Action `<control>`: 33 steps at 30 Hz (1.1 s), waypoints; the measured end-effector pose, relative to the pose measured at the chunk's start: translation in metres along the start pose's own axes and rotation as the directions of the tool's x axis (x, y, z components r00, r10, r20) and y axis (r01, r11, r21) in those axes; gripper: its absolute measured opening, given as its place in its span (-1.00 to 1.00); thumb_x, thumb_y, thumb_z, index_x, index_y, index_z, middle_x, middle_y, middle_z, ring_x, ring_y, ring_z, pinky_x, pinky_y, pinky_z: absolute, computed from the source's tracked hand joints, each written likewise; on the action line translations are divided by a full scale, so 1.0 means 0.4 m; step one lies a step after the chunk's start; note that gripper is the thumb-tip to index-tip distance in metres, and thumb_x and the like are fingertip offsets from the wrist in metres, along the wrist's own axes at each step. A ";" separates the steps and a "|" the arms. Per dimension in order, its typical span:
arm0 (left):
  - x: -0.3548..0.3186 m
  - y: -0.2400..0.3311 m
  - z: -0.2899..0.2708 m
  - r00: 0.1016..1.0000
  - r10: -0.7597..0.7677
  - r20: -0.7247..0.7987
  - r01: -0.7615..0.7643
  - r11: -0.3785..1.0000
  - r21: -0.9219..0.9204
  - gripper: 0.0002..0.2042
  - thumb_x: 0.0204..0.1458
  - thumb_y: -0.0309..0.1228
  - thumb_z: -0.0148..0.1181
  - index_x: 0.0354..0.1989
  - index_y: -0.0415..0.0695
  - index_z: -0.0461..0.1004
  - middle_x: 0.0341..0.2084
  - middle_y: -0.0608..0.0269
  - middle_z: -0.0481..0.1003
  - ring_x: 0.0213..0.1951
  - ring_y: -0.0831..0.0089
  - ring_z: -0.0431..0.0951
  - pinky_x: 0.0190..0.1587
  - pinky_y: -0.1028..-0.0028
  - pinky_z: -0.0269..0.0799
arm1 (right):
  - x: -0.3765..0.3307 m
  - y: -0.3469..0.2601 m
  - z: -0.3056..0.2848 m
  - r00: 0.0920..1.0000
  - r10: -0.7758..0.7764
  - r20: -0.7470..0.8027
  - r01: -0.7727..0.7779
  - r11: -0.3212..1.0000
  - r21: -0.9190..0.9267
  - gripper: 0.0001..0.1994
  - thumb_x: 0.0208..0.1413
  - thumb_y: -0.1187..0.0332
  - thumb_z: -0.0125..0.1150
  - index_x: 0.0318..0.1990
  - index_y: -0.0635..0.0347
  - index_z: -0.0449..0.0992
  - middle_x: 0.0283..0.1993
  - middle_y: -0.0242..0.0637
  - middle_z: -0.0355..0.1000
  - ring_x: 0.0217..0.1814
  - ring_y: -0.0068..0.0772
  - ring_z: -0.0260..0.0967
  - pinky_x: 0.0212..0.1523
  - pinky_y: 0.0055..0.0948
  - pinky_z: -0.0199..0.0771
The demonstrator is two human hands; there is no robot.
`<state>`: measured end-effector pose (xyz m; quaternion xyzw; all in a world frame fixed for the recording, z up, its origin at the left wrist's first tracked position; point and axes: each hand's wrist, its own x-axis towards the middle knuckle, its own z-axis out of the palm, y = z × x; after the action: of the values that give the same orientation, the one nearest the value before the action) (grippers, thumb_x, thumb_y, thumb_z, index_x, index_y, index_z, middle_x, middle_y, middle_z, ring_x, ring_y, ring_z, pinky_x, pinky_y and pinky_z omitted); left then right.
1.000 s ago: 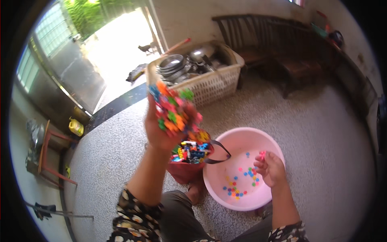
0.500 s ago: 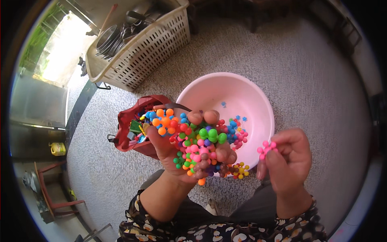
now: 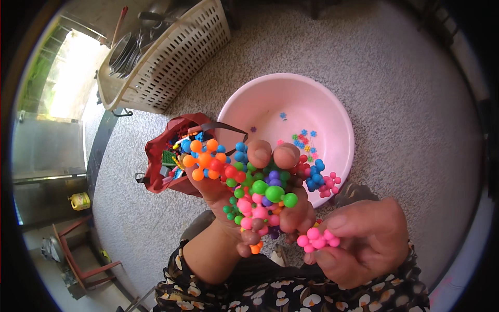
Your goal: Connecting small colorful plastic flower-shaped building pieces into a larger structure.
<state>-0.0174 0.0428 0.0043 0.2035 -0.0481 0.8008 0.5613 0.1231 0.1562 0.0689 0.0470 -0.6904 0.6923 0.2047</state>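
My left hand [image 3: 215, 195] is curled around a large cluster of knobbed plastic building pieces [image 3: 260, 190] in orange, blue, green, pink, red, purple and brown. Its fingertips show at the cluster's far side. Between thumb and fingers, my right hand [image 3: 364, 239] pinches a pink knobbed piece [image 3: 317, 240] close to the cluster's near right side; whether the two touch I cannot tell. Beyond the hands stands a pink basin [image 3: 340, 112] with several small knobbed pieces [image 3: 304, 140] scattered on its bottom. The cluster hides part of the basin's near rim.
A red cloth bag [image 3: 153, 153] full of mixed toy pieces sits against the basin's left side. Farther back is a cream slatted basket [image 3: 171, 62] holding pans and utensils. Along the left lie a yellow bottle [image 3: 79, 201] and a reddish wooden frame [image 3: 73, 255]. The floor is speckled grey.
My right hand has come left and nearer to me, bringing the pink piece from beside the basin to the cluster's near right side. The left hand still grips the cluster, slightly turned.
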 end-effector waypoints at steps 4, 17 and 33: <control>-0.003 0.036 -0.020 0.997 0.001 0.075 -0.010 0.994 0.109 -0.42 -0.03 0.02 0.09 0.01 -0.19 0.24 0.10 0.16 0.14 -0.20 0.05 0.34 -0.16 0.10 0.30 | 0.003 -0.006 -0.021 0.984 -0.070 0.164 0.094 0.986 -0.140 -0.72 -0.05 0.60 0.12 -0.18 0.43 0.20 -0.47 -0.09 0.37 -0.53 -0.42 0.42 -0.52 -0.50 0.51; 0.007 0.030 -0.016 0.943 0.069 0.325 -0.083 0.996 0.030 -0.35 0.01 -0.08 0.10 0.08 -0.39 0.11 0.16 -0.13 0.05 -0.01 -0.35 0.28 -0.04 -0.07 0.35 | -0.027 0.005 0.001 0.971 0.036 -0.237 -0.070 0.988 -0.138 -0.81 -0.09 0.60 0.22 -0.27 0.37 0.43 -0.35 -0.14 0.47 -0.34 -0.44 0.47 -0.28 -0.56 0.45; -0.010 0.003 -0.026 0.989 -0.045 0.143 0.040 0.998 0.042 -0.43 -0.06 0.00 0.13 0.00 -0.16 0.21 0.09 0.13 0.17 -0.03 0.01 0.33 -0.07 0.08 0.36 | -0.024 0.017 -0.009 0.982 -0.081 -0.169 0.047 0.979 -0.198 -0.80 -0.15 0.56 0.31 -0.30 0.26 0.49 -0.32 -0.18 0.45 -0.36 -0.34 0.45 -0.27 -0.54 0.47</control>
<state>-0.0204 0.0420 -0.0065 0.2724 -0.0685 0.7727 0.5693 0.1302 0.1579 0.0589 -0.0123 -0.7318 0.6163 0.2908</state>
